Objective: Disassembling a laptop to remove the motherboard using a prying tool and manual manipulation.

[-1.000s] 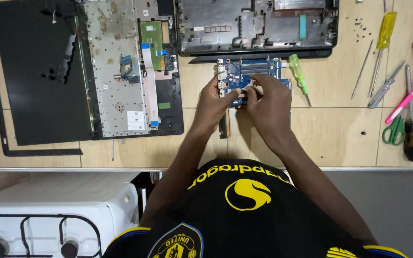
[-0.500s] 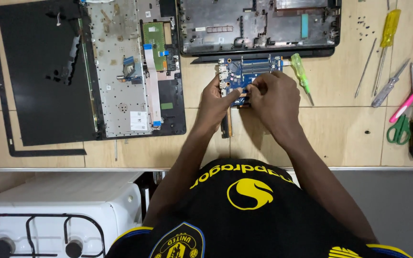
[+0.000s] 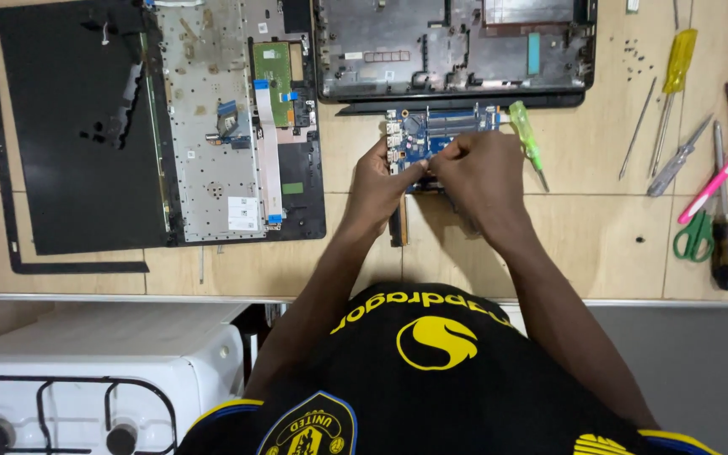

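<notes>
While both hands meet over the middle of the wooden worktop (image 3: 583,219), they work on a blue circuit board (image 3: 440,135) that lies flat just beyond the fingertips. The board is rectangular, deep blue, with a round coin cell near its left end, pale connector blocks along its left edge and long slots across its upper half; its lower part is hidden under the hands. The left hand (image 3: 381,181) is curled, thumb and forefinger pinched at the board's lower left edge. The right hand (image 3: 478,173) is closed into a loose fist on the board's lower right, fingertips pressed against those of the left; whether a small part sits between the fingers cannot be told. A narrow dark strip (image 3: 397,226) lies below the left hand, partly under the wrist. Just beyond the board rests an open laptop base shell (image 3: 457,50), dark grey. Right of the right hand lies a green-handled screwdriver (image 3: 526,139), touching the board's corner. Further right are a yellow-handled screwdriver (image 3: 677,63), a pink tool (image 3: 718,181) and green-handled scissors (image 3: 697,236). Left of the left hand lie a keyboard deck (image 3: 212,126), underside up, and a black screen panel (image 3: 69,126).
</notes>
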